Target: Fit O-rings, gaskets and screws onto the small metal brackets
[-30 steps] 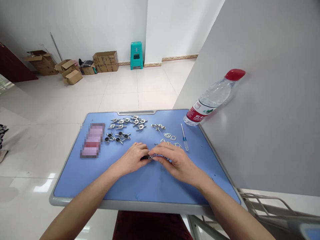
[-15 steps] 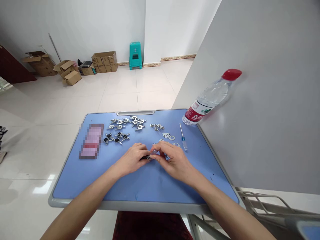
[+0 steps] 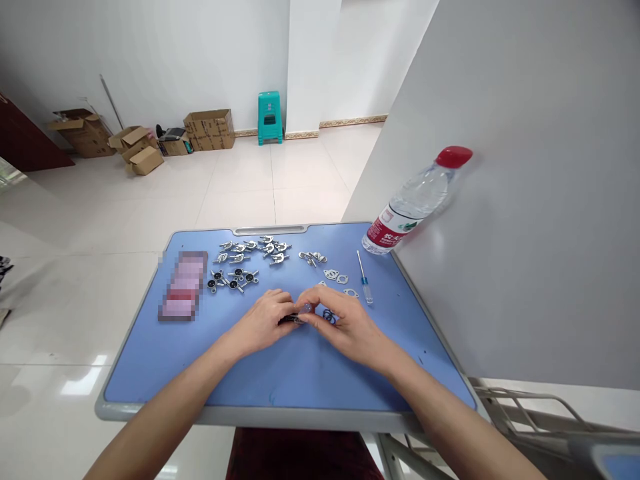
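Observation:
My left hand (image 3: 267, 320) is closed around a small metal fitting (image 3: 291, 319), dark and silver, mostly hidden by the fingers. Against it, my right hand (image 3: 340, 320) pinches a small translucent piece (image 3: 306, 309) between thumb and forefinger; its kind is not clear. The hands meet just above the blue tabletop. Several black rubber rings (image 3: 329, 317) lie beneath the right fingers. Beyond them are flat metal gasket-shaped plates (image 3: 342, 279) and a small pile of metal pieces (image 3: 313, 257).
Silver forked fittings (image 3: 251, 247) and black-centred metal fittings (image 3: 233, 285) lie at the back left of the blue table (image 3: 210, 380). A pixelated flat object (image 3: 184, 287) is at far left. On the right are a screwdriver (image 3: 365, 280) and a water bottle (image 3: 405, 213) beside the grey panel.
The camera view has shifted slightly. My right fingers have turned a little at the metal fitting, and the black rings beneath them show more clearly. Both hands stay together.

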The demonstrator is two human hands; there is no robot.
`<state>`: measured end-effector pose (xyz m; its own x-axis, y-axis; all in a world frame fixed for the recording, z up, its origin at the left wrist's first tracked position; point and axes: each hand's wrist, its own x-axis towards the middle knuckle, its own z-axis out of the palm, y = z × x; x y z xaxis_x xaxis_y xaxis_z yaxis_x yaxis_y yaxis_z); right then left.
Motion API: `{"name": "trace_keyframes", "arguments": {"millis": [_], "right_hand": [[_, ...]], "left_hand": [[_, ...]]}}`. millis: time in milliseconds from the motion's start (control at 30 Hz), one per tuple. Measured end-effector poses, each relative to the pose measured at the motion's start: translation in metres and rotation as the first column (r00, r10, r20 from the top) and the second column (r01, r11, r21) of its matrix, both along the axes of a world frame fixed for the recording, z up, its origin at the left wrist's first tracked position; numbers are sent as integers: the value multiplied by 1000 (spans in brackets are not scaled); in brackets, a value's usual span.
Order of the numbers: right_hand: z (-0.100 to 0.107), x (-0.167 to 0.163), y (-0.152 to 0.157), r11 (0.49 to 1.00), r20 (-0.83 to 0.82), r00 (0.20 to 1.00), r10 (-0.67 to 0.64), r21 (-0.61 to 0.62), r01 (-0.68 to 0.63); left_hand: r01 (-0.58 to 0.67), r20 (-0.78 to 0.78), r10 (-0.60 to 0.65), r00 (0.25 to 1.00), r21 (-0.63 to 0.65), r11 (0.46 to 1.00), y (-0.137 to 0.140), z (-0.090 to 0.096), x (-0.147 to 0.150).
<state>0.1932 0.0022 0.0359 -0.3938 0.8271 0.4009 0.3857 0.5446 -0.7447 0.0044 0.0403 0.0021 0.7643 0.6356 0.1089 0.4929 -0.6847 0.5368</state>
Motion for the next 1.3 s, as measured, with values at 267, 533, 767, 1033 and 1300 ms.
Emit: {"name": "trace_keyframes", "arguments": {"millis": [267,533,767,1033,1300], "right_hand": [[-3,-4,1,994,-21,999,38,104,-36],[-2,-2,2,999,-22,1000,6,46,-5],[-4,-3,1,995,-5,999,-46,87,47],[-5,-3,2,995,-9,999,-53,85,53],[-4,-4,1,995,-49,994,-95,-22,94]], "left_hand": [[-17,14,17,1000,16,1000,-1,-3,-2],[2,16,-2,1000,30,1000,1,-5,0],[0,46,-1,999,33,999,-2,-3,0],[-1,39,0,999,37,999,-2,-1,1],[1,-9,-1,1000,57,998,0,-1,0]]}}
